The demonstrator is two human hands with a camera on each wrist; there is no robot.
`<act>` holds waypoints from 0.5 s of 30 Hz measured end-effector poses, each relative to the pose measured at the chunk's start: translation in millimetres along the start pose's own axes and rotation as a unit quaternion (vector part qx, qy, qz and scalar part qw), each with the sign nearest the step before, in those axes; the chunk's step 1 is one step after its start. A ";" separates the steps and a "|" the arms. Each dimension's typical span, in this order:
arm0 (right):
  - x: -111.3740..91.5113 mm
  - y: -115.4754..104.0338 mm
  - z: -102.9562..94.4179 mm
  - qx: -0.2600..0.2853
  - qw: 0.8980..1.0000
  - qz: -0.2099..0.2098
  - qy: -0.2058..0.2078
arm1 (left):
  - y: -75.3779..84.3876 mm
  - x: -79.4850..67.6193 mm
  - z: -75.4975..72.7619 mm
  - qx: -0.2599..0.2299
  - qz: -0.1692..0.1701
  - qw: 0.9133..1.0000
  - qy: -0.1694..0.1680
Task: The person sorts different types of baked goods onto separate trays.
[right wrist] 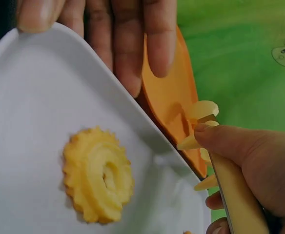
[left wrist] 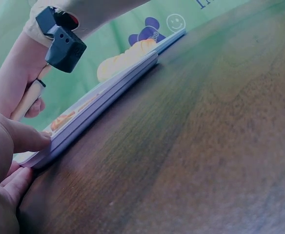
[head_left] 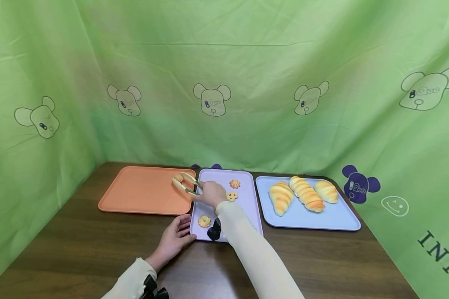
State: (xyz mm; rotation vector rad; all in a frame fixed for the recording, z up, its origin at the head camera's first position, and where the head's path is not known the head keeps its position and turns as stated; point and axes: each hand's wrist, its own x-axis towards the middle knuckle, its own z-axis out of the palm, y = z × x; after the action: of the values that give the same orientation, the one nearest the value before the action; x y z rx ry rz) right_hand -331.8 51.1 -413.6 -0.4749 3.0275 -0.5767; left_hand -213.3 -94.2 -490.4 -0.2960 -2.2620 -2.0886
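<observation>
My right hand (head_left: 212,193) holds a pair of tongs (head_left: 190,179) with pale tips, reaching over the purple tray (head_left: 224,174) to the orange tray. Between the tong tips, a small round cookie (head_left: 178,178) is at the orange tray's (head_left: 142,191) right side; whether it touches the tray I cannot tell. My left hand (head_left: 175,236) holds the purple tray's near left corner, thumb over the rim in the left wrist view. On that tray lie a ring-shaped scalloped cookie (right wrist: 97,175), a button-like cookie (head_left: 232,196) and a star-shaped cookie (head_left: 235,184). My right arm hides part of it.
A blue tray (head_left: 310,224) on the right carries a striped bread roll (head_left: 281,198), a long twisted loaf (head_left: 307,194) and a smaller roll (head_left: 326,191). All trays are on a dark wooden table (head_left: 78,249). Green printed cloth (head_left: 262,137) hangs behind the table.
</observation>
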 end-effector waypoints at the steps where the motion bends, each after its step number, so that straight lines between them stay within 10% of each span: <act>1: 0.5 -1.3 0.5 -0.006 1.000 0.001 -0.001 | 0.0 0.1 -0.1 0.000 0.000 1.000 0.000; 15: 1.1 -4.9 -0.2 -0.006 1.000 0.008 -0.016 | -0.2 -0.3 -0.6 -0.002 -0.001 1.000 0.001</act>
State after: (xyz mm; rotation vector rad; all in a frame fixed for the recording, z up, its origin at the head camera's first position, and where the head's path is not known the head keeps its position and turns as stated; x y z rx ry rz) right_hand -331.4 46.6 -411.6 -0.4558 3.0026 -0.5449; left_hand -213.1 -94.9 -490.6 -0.2929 -2.2581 -2.0939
